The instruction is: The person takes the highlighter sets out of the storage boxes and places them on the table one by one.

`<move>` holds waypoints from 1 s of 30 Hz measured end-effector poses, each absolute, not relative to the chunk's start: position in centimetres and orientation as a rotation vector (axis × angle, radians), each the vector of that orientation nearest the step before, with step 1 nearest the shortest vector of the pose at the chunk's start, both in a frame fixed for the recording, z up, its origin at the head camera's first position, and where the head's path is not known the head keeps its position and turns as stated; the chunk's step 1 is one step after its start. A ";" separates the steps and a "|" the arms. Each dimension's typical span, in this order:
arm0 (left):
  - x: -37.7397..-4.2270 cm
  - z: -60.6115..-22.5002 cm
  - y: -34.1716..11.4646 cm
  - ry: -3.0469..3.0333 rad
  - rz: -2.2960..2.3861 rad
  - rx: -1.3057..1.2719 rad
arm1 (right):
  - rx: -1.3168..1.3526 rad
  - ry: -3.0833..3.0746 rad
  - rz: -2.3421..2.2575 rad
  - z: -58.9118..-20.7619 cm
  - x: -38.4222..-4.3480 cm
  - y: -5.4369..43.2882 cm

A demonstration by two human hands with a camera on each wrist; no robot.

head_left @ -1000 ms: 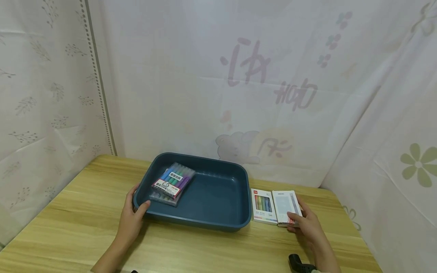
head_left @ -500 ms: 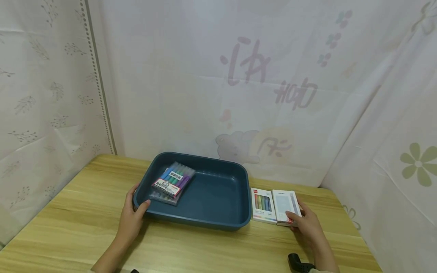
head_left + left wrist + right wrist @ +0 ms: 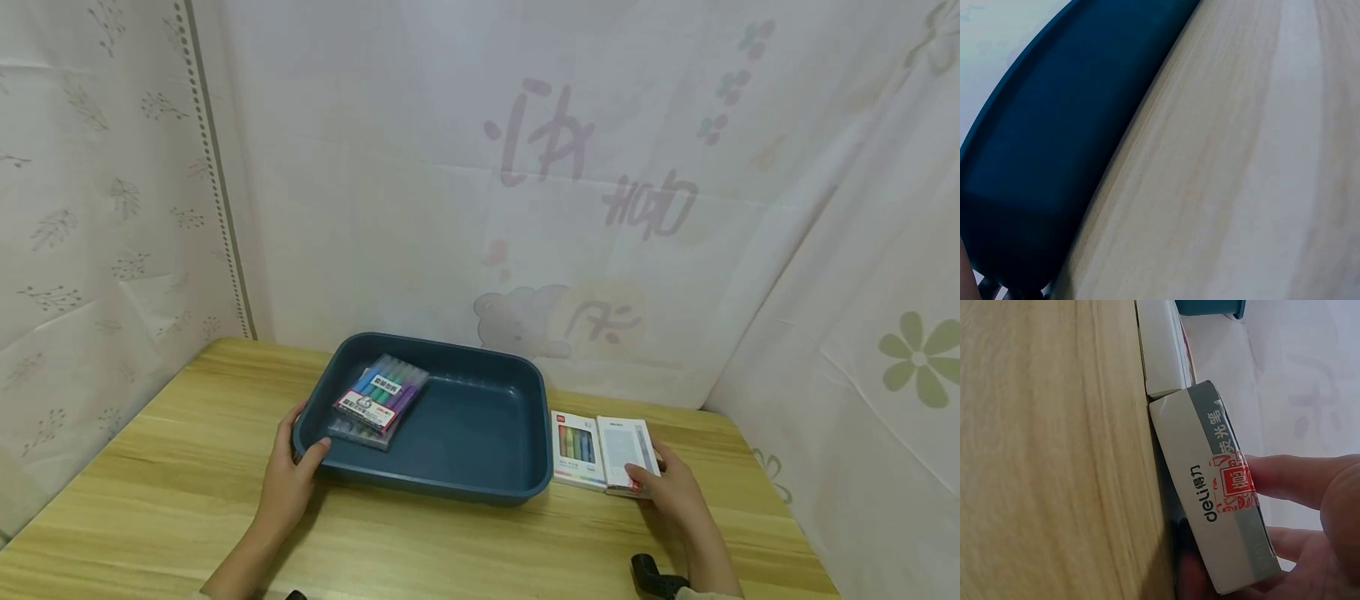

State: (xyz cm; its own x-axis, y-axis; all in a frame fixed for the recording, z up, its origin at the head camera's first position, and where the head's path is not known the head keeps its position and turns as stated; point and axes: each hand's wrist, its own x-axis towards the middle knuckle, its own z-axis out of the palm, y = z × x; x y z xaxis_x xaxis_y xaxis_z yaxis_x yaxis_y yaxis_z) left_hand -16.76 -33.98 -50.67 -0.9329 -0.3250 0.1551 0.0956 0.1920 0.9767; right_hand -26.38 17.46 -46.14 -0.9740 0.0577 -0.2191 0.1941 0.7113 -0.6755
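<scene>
My left hand (image 3: 288, 479) grips the front left corner of a dark blue plastic tray (image 3: 472, 425), thumb over the rim. In the tray's left part lies a clear pack of coloured pens (image 3: 378, 396), partly covering a second clear pack (image 3: 358, 435). Right of the tray, my right hand (image 3: 678, 492) holds a white highlighter box (image 3: 621, 446) by its right side, thumb on top. The right wrist view shows this highlighter box (image 3: 1207, 494) tilted, its hand-side edge off the table. Its other edge meets a flat white box with coloured sticks in its window (image 3: 577, 467).
A wooden table (image 3: 450, 550) carries everything. A white printed curtain (image 3: 420, 208) hangs behind it and along both sides. A black wrist device (image 3: 656, 577) sits by the right forearm.
My right hand has shifted very slightly left with the highlighter box. The left hand and the tray keep their places.
</scene>
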 end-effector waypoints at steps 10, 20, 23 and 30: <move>-16.8 -50.8 -33.9 -2.114 -1.796 0.192 | 0.203 2.762 -1.088 -46.0 -26.4 17.2; -16.8 -50.7 -33.9 -2.136 -1.783 0.212 | 0.212 2.778 -1.089 -46.0 -26.4 17.0; -16.8 -50.7 -33.9 -2.130 -1.785 0.211 | 0.202 2.799 -1.068 -46.2 -26.5 17.0; -16.7 -50.7 -33.9 -2.134 -1.781 0.209 | 0.165 2.837 -1.020 -46.5 -26.5 16.9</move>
State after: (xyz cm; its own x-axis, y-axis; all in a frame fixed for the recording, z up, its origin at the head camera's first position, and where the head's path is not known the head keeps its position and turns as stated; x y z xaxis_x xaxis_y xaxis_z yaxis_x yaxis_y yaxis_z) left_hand -16.74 -33.88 -50.70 -0.9271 -0.3328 0.1725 0.1103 0.1977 0.9740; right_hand -26.49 16.95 -46.45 -0.9866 0.0613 -0.1512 0.1435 0.7666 -0.6258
